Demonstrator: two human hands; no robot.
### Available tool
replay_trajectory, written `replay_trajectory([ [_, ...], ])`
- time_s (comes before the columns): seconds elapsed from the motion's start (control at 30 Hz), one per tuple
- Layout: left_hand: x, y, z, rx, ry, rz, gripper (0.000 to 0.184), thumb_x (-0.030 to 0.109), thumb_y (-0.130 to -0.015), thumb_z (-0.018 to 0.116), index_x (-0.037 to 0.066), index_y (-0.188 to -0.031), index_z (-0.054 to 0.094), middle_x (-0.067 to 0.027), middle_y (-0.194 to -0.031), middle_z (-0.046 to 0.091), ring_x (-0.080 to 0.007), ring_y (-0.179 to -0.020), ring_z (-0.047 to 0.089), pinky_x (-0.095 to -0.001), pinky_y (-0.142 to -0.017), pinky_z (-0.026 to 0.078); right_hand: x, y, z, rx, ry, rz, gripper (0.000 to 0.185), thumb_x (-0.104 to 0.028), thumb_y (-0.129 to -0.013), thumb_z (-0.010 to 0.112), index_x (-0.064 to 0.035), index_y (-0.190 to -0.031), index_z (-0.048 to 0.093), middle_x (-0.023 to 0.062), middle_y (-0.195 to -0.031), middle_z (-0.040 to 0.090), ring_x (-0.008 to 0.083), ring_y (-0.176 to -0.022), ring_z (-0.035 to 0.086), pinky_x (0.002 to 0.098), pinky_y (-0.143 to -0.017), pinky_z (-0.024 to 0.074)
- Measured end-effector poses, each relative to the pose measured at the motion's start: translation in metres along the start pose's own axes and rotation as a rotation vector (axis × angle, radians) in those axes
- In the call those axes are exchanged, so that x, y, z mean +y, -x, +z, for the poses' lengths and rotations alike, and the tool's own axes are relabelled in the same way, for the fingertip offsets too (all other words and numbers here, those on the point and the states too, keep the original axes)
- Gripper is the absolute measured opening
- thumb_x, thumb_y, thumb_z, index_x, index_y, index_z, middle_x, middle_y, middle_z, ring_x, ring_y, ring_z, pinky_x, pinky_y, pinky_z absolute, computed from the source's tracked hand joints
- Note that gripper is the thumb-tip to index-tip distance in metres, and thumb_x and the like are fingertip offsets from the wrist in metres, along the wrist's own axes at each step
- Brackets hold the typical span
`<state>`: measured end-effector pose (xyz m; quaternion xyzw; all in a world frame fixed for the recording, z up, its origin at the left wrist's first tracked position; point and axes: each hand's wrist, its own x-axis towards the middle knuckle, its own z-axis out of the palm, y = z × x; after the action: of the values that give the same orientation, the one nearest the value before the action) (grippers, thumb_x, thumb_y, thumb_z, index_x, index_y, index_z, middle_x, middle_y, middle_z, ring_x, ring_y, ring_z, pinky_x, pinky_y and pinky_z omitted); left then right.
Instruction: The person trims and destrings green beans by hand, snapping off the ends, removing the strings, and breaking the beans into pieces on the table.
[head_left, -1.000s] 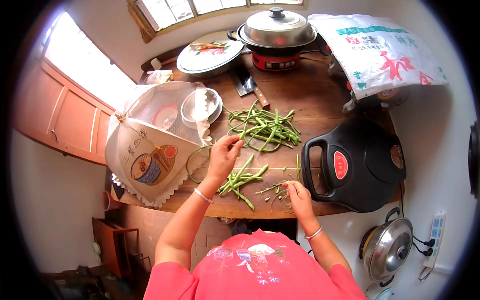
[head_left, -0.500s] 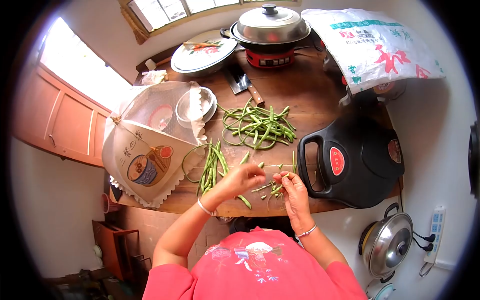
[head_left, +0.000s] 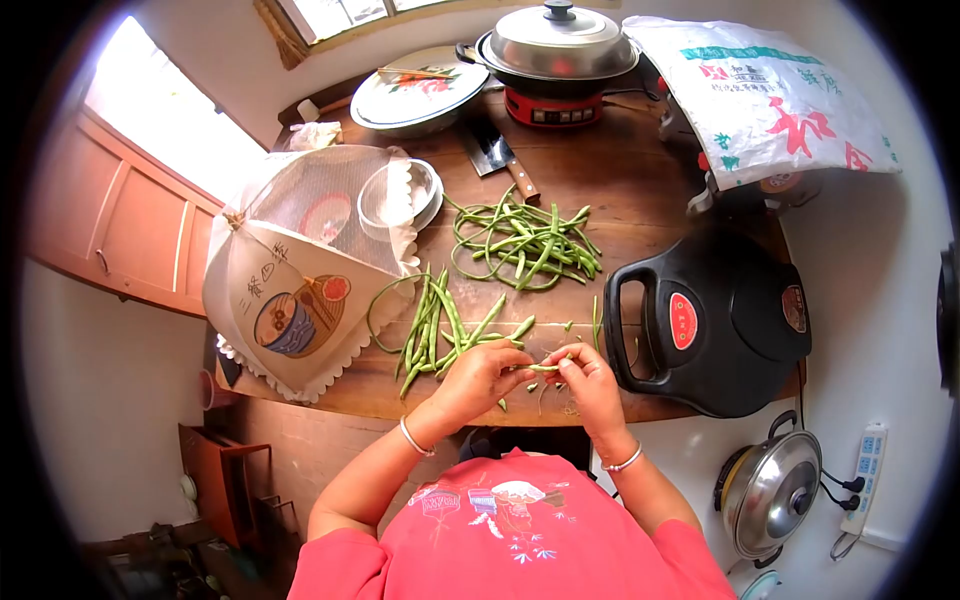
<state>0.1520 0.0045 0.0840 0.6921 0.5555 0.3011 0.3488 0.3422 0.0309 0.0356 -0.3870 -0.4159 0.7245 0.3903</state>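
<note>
Near the table's front edge, a short green bean (head_left: 543, 368) spans the gap between my hands. My left hand (head_left: 482, 376) pinches its left end, and my right hand (head_left: 590, 385) grips the other end between thumb and fingers. Loose green beans (head_left: 430, 325) lie beside and beyond my left hand, some partly hidden by it. Farther back is a bigger heap of long green beans (head_left: 525, 243). Small bean scraps (head_left: 545, 398) are scattered on the wood below my fingers.
A black electric griddle (head_left: 715, 325) stands right of my hands; a mesh food cover (head_left: 300, 270) stands left. Behind the heap are a cleaver (head_left: 505, 165), a covered basin (head_left: 418, 98) and a lidded pan (head_left: 560, 50) on a red cooker. A printed sack (head_left: 770, 100) lies back right.
My left hand has come right and down to meet my right hand, and both now hold one bean. The whole view has shifted slightly.
</note>
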Motion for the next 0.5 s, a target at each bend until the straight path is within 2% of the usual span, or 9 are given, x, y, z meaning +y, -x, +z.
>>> replay_trajectory([
  [0.03,0.003,0.000,-0.003,0.000,-0.045,-0.019,0.015,0.015,-0.080,0.072,0.003,-0.089,0.070,-0.0111,-0.078,0.059,-0.0303,-0.071,0.060,-0.0397,-0.063,0.047,-0.006,0.002,0.000,0.001,0.001,0.001,0.010,-0.006,-0.094,0.054,-0.0017,-0.102,0.059,0.0087,-0.096,0.065,0.0155,-0.086,0.064,0.0281,-0.075,0.0525],
  [0.1,0.005,0.000,-0.008,0.004,-0.123,0.046,0.015,0.015,-0.081,0.072,0.004,-0.091,0.070,-0.0100,-0.079,0.059,-0.0281,-0.072,0.060,-0.0380,-0.063,0.048,-0.021,0.006,0.001,-0.108,0.655,-0.255,0.012,-0.004,-0.090,0.055,-0.0001,-0.099,0.062,0.0085,-0.092,0.064,0.0154,-0.084,0.063,0.0281,-0.073,0.0503],
  [0.13,0.005,-0.001,-0.009,0.008,-0.202,0.112,0.016,0.014,-0.082,0.072,0.004,-0.093,0.069,-0.0088,-0.080,0.059,-0.0258,-0.073,0.060,-0.0364,-0.063,0.048,-0.024,0.006,0.003,-0.124,0.737,-0.388,0.016,-0.006,-0.085,0.058,-0.0005,-0.099,0.063,0.0123,-0.090,0.062,0.0270,-0.082,0.062,0.0336,-0.072,0.0498],
  [0.17,0.005,-0.001,-0.010,0.010,-0.203,0.111,0.016,0.014,-0.082,0.072,0.004,-0.093,0.069,-0.0088,-0.080,0.059,-0.0258,-0.073,0.060,-0.0364,-0.063,0.048,-0.026,0.006,0.004,-0.125,0.737,-0.389,0.016,-0.006,-0.085,0.058,-0.0005,-0.099,0.063,0.0123,-0.090,0.062,0.0270,-0.082,0.062,0.0336,-0.072,0.0498],
  [0.23,0.005,-0.003,-0.010,0.010,-0.306,0.187,0.015,0.015,-0.079,0.072,0.005,-0.090,0.070,-0.0084,-0.082,0.058,-0.0264,-0.077,0.059,-0.0377,-0.068,0.048,-0.028,0.006,0.007,-0.136,0.892,-0.567,0.013,-0.009,-0.085,0.061,-0.0022,-0.095,0.063,0.0117,-0.089,0.062,0.0297,-0.080,0.060,0.0372,-0.073,0.0493],
  [0.27,0.004,-0.004,-0.009,0.010,-0.307,0.187,0.015,0.015,-0.079,0.072,0.005,-0.090,0.070,-0.0084,-0.082,0.058,-0.0264,-0.077,0.059,-0.0377,-0.068,0.048,-0.028,0.005,0.006,-0.135,0.891,-0.567,0.013,-0.009,-0.085,0.061,-0.0022,-0.095,0.063,0.0117,-0.089,0.062,0.0297,-0.080,0.060,0.0372,-0.073,0.0493],
  [0.33,0.003,-0.006,-0.007,-0.034,-0.459,0.308,0.011,0.013,-0.077,0.071,0.006,-0.086,0.069,-0.0087,-0.084,0.057,-0.0274,-0.080,0.057,-0.0377,-0.071,0.048,-0.026,0.004,0.005,-0.170,1.110,-0.601,0.010,-0.008,-0.081,0.065,-0.0036,-0.090,0.062,0.0116,-0.088,0.062,0.0307,-0.081,0.060,0.0385,-0.072,0.0485],
  [0.43,0.007,-0.003,-0.004,-0.114,-0.585,0.265,0.009,0.012,-0.077,0.070,0.006,-0.084,0.069,-0.0091,-0.084,0.057,-0.0280,-0.083,0.055,-0.0375,-0.074,0.047,-0.022,0.002,0.008,-0.172,1.237,-0.689,0.008,-0.008,-0.078,0.065,-0.0057,-0.084,0.060,0.0103,-0.082,0.059,0.0303,-0.079,0.058,0.0404,-0.069,0.0470],
  [0.5,0.002,-0.004,0.000,-0.121,-0.549,0.261,0.008,0.011,-0.077,0.069,0.005,-0.083,0.068,-0.0094,-0.083,0.056,-0.0282,-0.081,0.056,-0.0380,-0.071,0.048,-0.019,0.003,0.009,-0.157,1.257,-0.713,0.008,-0.010,-0.078,0.065,-0.0056,-0.082,0.059,0.0096,-0.080,0.057,0.0287,-0.078,0.057,0.0396,-0.069,0.0469],
])
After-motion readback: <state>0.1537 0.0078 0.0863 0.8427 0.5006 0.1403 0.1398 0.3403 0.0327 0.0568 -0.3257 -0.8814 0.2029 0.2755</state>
